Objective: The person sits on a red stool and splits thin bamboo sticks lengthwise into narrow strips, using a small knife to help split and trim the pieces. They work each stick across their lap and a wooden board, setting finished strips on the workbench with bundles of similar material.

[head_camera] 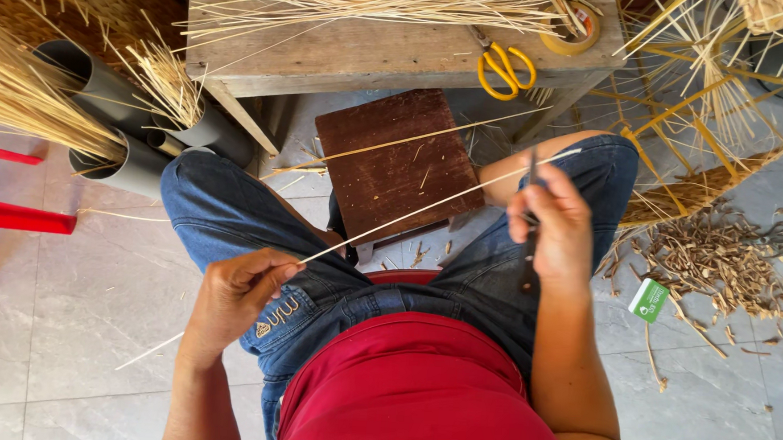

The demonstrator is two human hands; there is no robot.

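Around the one dark wooden board (393,162) you see one pair of yellow-handled scissors (506,68) and one roll of tape (572,30) beyond it on the bench, and three grey pipes (129,112) to its left. To its right lies one small green card (648,299), and nearer you, two hands (237,298) share one thin stick (410,214).

strip (428,206): pale dry cane, smooth, matt
board (394,162): dark worn wood
scissors (507,67): glossy yellow plastic handles
floor (92,311): smooth grey tile

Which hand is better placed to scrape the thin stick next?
Probably the right hand: it holds the dark blade against the thin stick. The left hand only pinches the stick's near end.
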